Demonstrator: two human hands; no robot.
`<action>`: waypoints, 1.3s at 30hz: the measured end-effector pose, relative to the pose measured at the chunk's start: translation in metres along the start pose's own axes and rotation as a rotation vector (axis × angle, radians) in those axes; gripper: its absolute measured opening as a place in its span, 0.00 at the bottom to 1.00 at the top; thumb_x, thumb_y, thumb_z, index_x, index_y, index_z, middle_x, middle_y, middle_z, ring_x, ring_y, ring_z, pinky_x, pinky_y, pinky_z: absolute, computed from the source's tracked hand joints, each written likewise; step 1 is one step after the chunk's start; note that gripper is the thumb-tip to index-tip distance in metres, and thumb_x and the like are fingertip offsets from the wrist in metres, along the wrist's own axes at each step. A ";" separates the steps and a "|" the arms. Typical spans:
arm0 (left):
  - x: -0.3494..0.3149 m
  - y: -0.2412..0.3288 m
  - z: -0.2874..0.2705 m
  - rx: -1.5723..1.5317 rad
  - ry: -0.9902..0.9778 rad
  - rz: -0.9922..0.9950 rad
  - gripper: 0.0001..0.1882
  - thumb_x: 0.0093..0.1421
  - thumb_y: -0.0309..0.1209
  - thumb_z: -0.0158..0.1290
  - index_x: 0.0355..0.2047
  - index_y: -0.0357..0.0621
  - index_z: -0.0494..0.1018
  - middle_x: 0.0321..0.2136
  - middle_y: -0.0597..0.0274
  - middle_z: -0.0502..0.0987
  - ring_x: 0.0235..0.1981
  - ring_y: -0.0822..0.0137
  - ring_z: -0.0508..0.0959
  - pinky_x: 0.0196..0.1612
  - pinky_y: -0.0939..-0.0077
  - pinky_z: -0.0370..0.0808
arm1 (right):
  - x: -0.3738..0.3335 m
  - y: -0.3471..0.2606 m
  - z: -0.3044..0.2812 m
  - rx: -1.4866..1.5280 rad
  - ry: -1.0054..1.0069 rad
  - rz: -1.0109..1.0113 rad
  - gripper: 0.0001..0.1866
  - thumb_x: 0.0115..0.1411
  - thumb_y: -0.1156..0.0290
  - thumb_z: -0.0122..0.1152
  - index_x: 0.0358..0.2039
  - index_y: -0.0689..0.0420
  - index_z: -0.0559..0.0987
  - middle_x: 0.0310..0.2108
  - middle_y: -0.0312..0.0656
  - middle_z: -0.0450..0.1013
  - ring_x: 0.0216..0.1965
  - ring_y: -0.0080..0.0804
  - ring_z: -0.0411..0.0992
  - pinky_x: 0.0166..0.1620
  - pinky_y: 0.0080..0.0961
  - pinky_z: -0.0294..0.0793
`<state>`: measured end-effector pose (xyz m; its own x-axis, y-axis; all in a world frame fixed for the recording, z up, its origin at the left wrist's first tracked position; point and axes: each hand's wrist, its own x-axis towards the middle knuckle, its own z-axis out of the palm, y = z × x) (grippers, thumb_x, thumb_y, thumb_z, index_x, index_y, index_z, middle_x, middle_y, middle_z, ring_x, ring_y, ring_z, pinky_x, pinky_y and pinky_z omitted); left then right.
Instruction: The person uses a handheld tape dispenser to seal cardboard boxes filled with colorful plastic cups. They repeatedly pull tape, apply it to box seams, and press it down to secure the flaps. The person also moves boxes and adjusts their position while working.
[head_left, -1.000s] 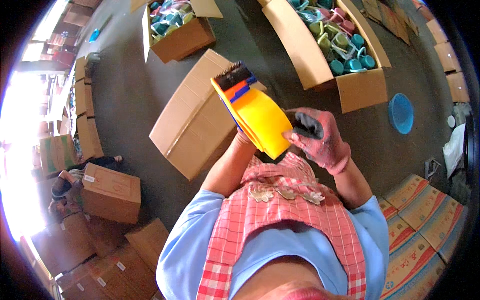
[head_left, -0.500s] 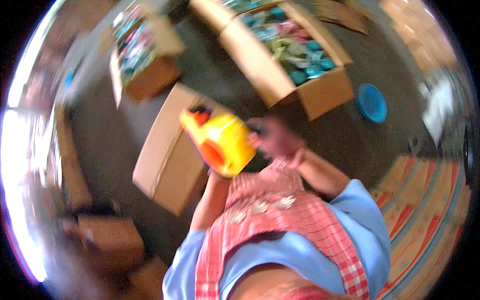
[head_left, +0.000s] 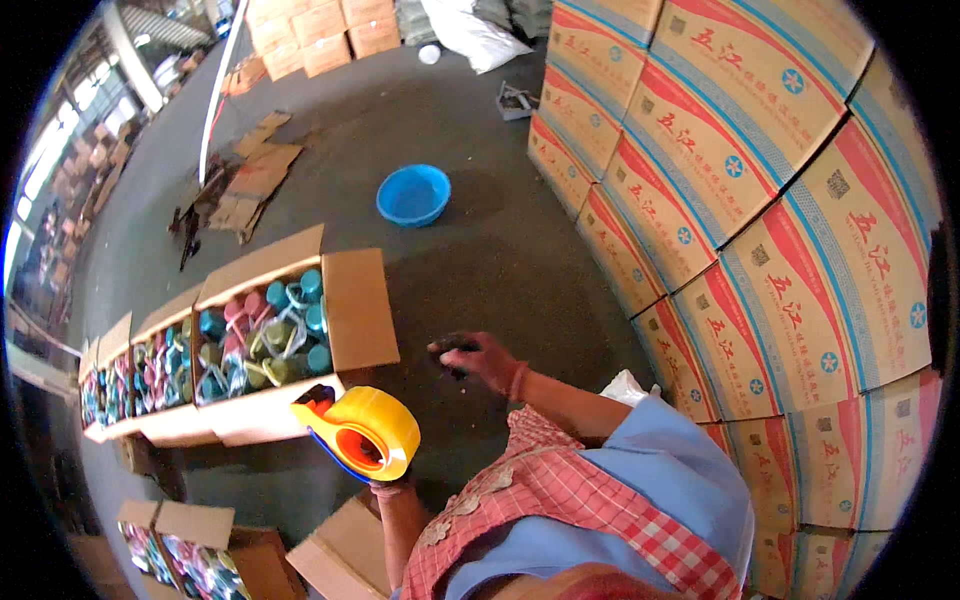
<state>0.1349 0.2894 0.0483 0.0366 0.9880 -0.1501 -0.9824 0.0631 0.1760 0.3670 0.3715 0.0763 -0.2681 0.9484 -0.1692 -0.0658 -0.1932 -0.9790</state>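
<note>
**A dark floor (head_left: 480, 260) in a crowded warehouse**

From here, printed cartons (head_left: 700, 180) wall off the right side, set face to face in tight tiers, probably so the stack stands firm and takes little room. At the far end lies a white sack (head_left: 470, 35); flattened cardboard (head_left: 265, 175) lies to the far left, and a blue basin (head_left: 413, 195) sits by itself in mid-floor.

On the left runs a row of open boxes. The nearest open carton (head_left: 362, 310) has its flaps turned outward, which leaves the teal, pink and green cups (head_left: 283, 330) exposed; they look packed close, perhaps to stop them shifting.

The person's left hand (head_left: 390, 488) is clamped on a yellow tape dispenser (head_left: 398, 415), raised beside that carton's near right corner. The hand is low behind it, mostly hidden, a grip that seems to leave the roll and the dark cutting end clear.

The gloved right hand (head_left: 485, 362) hangs over bare floor, right of the carton and well apart from the dispenser. I see nothing in it, but its dark fingers blend into the floor, so I cannot tell whether they are together or apart.
</note>
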 end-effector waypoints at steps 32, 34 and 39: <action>0.520 -0.119 0.181 0.068 -0.148 -0.064 0.27 0.51 0.58 0.45 0.34 0.48 0.69 0.32 0.61 0.73 0.32 0.60 0.73 0.38 0.61 0.70 | 0.296 -0.197 -0.659 0.776 1.082 -0.521 0.24 0.60 0.57 0.38 0.55 0.51 0.56 0.55 0.48 0.55 0.54 0.48 0.56 0.54 0.43 0.58; 0.533 -0.121 0.182 0.098 -0.134 -0.062 0.27 0.51 0.58 0.45 0.35 0.48 0.70 0.32 0.61 0.74 0.33 0.60 0.74 0.39 0.61 0.70 | 0.310 -0.207 -0.670 0.849 1.085 -0.490 0.24 0.59 0.58 0.42 0.54 0.52 0.58 0.55 0.45 0.55 0.50 0.46 0.60 0.49 0.42 0.66; 0.560 -0.158 0.193 0.113 -0.079 -0.087 0.26 0.50 0.58 0.46 0.35 0.48 0.70 0.33 0.60 0.74 0.34 0.60 0.74 0.40 0.60 0.70 | 0.329 -0.214 -0.754 0.942 1.212 -0.550 0.31 0.52 0.53 0.56 0.52 0.51 0.58 0.50 0.48 0.58 0.47 0.48 0.63 0.45 0.47 0.69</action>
<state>0.3463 0.8599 0.1240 0.1392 0.9858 -0.0939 -0.9480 0.1600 0.2751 1.0176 0.9141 0.1440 0.8249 0.4945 -0.2739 -0.5460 0.5714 -0.6127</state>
